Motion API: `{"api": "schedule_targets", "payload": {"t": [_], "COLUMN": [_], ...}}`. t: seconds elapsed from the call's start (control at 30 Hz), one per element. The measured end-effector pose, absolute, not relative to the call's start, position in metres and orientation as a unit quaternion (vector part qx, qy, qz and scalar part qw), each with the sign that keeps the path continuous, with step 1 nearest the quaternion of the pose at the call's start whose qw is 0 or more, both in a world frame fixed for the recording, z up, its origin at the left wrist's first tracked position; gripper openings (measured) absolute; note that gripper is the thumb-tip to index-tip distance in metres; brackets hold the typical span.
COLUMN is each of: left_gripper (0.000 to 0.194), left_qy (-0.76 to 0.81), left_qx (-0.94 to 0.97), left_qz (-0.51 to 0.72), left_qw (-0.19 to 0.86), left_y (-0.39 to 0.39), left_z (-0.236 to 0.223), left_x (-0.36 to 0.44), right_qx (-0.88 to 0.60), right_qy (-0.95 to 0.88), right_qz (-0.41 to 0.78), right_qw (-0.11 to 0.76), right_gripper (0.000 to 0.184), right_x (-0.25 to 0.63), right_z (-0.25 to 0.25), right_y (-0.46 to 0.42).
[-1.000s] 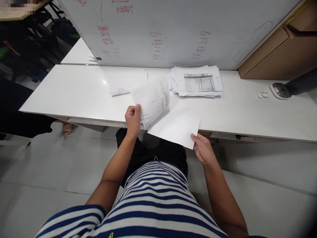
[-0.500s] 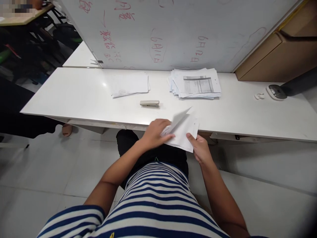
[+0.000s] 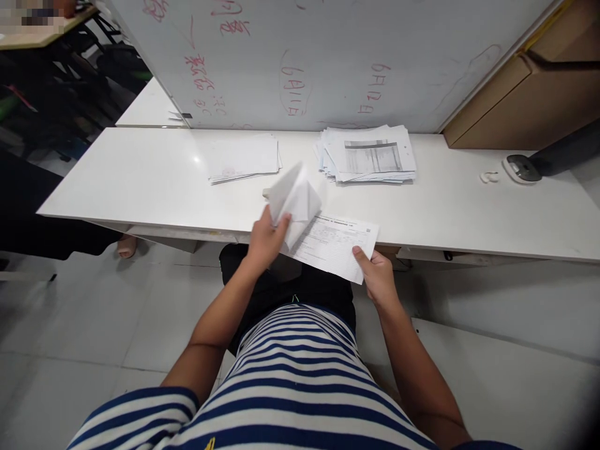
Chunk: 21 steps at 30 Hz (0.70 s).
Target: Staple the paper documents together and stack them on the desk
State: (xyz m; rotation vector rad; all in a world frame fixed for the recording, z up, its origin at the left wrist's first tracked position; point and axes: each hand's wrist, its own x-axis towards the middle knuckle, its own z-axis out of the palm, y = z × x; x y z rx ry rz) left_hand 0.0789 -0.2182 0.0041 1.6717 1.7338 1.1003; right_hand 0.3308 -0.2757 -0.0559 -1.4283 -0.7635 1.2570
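My left hand (image 3: 268, 240) pinches some bent white sheets of paper (image 3: 293, 200), raised and folded over above the desk's front edge. In my right hand (image 3: 376, 275), thumb on top, is a printed sheet of paper (image 3: 335, 247) with rows of small text. The two lots of paper overlap near the middle; whether they are joined there I cannot tell. Behind the raised sheets lies a stapler, with only its left end (image 3: 265, 194) showing. Farther back are a small paper stack (image 3: 246, 156) on the left and a thicker paper stack (image 3: 370, 156) on the right.
A whiteboard (image 3: 337, 56) with red writing stands along the back of the white desk (image 3: 140, 187). Toward the right are a cardboard box (image 3: 501, 100), a dark-topped device (image 3: 522, 169) and a small white item (image 3: 489, 177). Part of another person's foot (image 3: 126, 245) shows at left.
My left hand has moved left, lifting and folding back the sheets, so printed text now shows on the paper in my right hand. The raised sheets now cover most of the stapler.
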Motion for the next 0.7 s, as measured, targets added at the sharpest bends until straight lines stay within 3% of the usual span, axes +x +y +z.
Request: {"api": "schedule_targets", "payload": {"t": [0.13, 0.27, 0.4, 0.5, 0.6, 0.7], "left_gripper": [0.048, 0.061, 0.077, 0.059, 0.030, 0.029], "left_qy": [0.608, 0.561, 0.450, 0.449, 0.517, 0.609], "left_qx": [0.573, 0.675, 0.829, 0.845, 0.771, 0.622], "left_qz": [0.488, 0.376, 0.218, 0.189, 0.310, 0.432], "left_qw": [0.251, 0.297, 0.251, 0.221, 0.207, 0.236], "left_y": [-0.216, -0.239, -0.262, -0.270, -0.271, -0.270], "left_z": [0.011, 0.010, -0.003, -0.014, -0.022, -0.026], "left_x": [0.061, 0.089, 0.122, 0.124, 0.108, 0.090], "right_qx": [-0.599, -0.555, -0.514, -0.553, -0.600, -0.607], "right_qy": [-0.286, -0.264, -0.273, -0.300, -0.365, -0.404], "right_qz": [0.546, 0.602, 0.632, 0.589, 0.529, 0.509], "right_qw": [0.511, 0.509, 0.511, 0.508, 0.477, 0.457], "right_gripper": [0.049, 0.063, 0.085, 0.073, 0.059, 0.051], "right_x": [0.337, 0.334, 0.327, 0.328, 0.336, 0.347], "right_z": [-0.058, -0.049, -0.040, -0.044, -0.050, -0.050], "right_y": [-0.276, -0.273, -0.269, -0.267, -0.269, -0.272]}}
